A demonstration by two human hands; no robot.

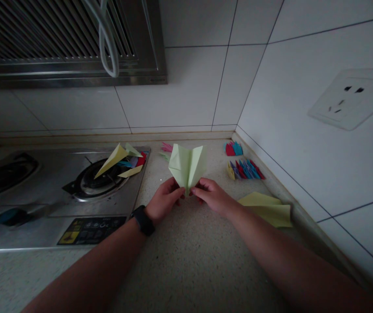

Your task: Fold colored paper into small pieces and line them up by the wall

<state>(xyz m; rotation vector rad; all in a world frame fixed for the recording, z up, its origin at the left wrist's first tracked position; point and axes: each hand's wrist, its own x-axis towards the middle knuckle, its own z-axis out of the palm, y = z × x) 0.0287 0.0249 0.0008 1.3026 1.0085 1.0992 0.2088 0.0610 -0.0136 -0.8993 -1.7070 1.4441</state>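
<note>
A pale green folded paper [186,165] is held up over the speckled counter, its two wings spread and a crease down the middle. My left hand [169,195] pinches its lower end from the left, with a dark watch on the wrist. From the right, my right hand [210,194] grips the same lower end, the fingertips of both hands close together. Behind the paper lie small pink folded pieces [167,147] and light green ones [165,155], partly covered by it.
Left is a gas stove [52,208] with folded papers [112,159] on its burner, below a range hood [75,69]. At the back right stand rows of coloured folded pieces [246,169]. Yellow-green sheets [271,211] lie beside my right forearm, near the tiled wall [304,143].
</note>
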